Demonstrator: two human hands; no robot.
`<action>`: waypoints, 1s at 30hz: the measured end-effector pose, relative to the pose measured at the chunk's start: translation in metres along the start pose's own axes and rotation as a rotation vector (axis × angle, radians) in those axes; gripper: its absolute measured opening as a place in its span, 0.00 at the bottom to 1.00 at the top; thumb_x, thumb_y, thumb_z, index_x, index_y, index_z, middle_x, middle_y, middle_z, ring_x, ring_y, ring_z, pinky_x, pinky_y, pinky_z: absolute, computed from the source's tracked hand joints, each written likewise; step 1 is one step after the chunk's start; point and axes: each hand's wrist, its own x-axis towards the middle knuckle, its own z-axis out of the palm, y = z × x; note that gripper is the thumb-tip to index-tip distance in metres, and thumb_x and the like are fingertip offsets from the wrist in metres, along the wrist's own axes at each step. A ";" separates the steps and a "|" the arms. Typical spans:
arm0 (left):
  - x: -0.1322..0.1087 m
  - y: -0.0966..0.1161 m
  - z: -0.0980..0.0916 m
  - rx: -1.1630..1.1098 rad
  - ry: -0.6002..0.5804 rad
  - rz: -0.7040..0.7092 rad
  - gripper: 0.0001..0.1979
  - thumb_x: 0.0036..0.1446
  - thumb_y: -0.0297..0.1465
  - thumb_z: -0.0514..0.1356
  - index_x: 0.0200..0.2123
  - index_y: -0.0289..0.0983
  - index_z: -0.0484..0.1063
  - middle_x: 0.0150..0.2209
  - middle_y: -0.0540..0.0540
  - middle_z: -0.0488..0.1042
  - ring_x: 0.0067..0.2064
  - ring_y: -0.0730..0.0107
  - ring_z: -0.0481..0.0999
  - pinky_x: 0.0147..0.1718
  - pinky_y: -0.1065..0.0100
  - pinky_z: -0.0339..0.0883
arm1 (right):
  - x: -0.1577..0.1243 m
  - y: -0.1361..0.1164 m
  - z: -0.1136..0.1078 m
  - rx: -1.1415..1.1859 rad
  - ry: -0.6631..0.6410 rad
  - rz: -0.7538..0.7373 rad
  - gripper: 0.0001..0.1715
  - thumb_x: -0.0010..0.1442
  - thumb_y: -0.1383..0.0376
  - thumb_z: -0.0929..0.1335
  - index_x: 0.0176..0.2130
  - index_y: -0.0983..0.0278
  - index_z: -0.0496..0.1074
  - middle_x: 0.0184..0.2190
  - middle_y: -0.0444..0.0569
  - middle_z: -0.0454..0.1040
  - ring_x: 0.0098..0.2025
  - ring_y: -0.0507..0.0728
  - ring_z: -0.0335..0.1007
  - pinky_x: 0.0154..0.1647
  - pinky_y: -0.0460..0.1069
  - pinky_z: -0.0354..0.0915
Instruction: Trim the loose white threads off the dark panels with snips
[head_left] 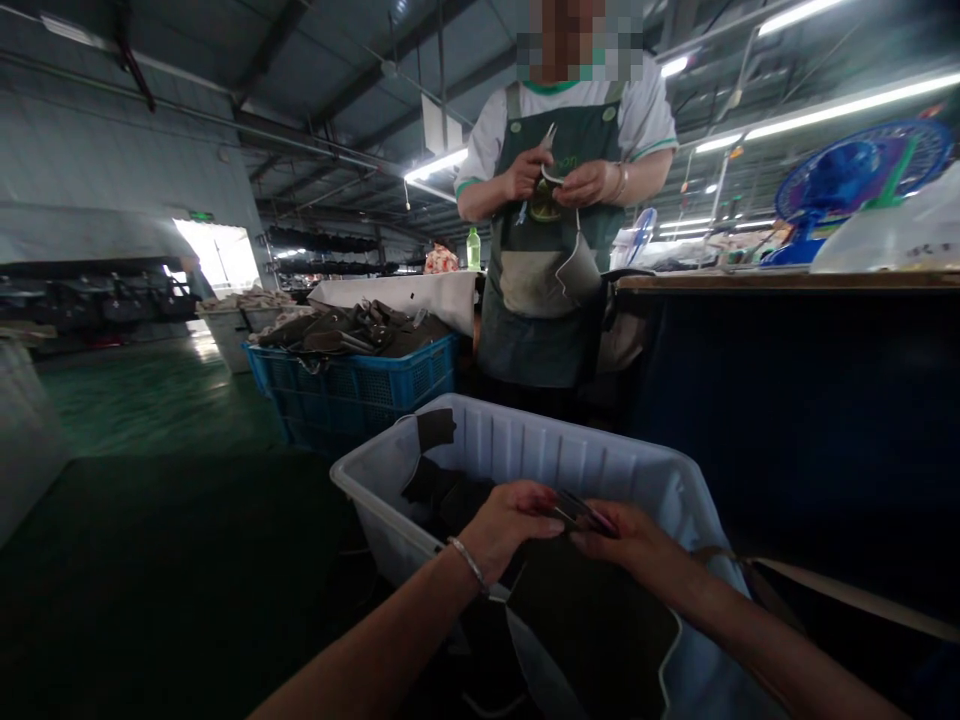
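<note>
Left hand [510, 522] and right hand [637, 540] both pinch a thin dark piece [581, 515] between fingertips, above the white bin [570, 455] (near its front rim). Several dark pieces [450, 495] already lie inside; this one appears not yet set down.

Both bare forearms reach in from the lower edge and converge at centre. The left hand [510, 525] is curled knuckles-up, fingers pinched together; the right hand [637, 545] meets it fingertip to fingertip, likewise pinched.
</note>
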 end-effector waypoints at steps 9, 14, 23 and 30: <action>-0.016 -0.006 -0.015 0.336 -0.389 -0.337 0.17 0.37 0.35 0.69 0.33 0.37 0.77 0.31 0.52 0.75 0.34 0.71 0.70 0.37 0.69 0.61 | -0.014 -0.035 -0.069 0.119 0.211 0.047 0.23 0.44 0.53 0.74 0.29 0.65 0.64 0.23 0.42 0.65 0.21 0.48 0.60 0.22 0.44 0.56; -0.014 -0.003 -0.009 0.193 -0.334 -0.351 0.21 0.36 0.32 0.69 0.38 0.33 0.76 0.32 0.48 0.75 0.32 0.72 0.71 0.37 0.68 0.63 | -0.013 -0.014 -0.080 -0.470 0.318 -0.022 0.23 0.51 0.48 0.68 0.32 0.65 0.68 0.29 0.50 0.70 0.30 0.56 0.67 0.29 0.49 0.62; -0.008 -0.007 -0.014 0.211 -0.242 -0.308 0.28 0.32 0.28 0.70 0.43 0.34 0.73 0.31 0.48 0.75 0.30 0.71 0.71 0.32 0.68 0.61 | -0.011 -0.002 -0.019 -0.286 -0.143 0.034 0.36 0.61 0.40 0.52 0.34 0.66 0.67 0.15 0.39 0.54 0.13 0.46 0.42 0.11 0.42 0.42; -0.007 -0.015 -0.012 0.179 -0.226 -0.276 0.23 0.30 0.26 0.70 0.35 0.31 0.72 0.34 0.45 0.77 0.32 0.70 0.73 0.35 0.67 0.62 | -0.007 0.024 -0.012 -0.329 -0.141 0.009 0.38 0.60 0.39 0.53 0.27 0.67 0.69 0.13 0.41 0.54 0.14 0.46 0.46 0.15 0.43 0.45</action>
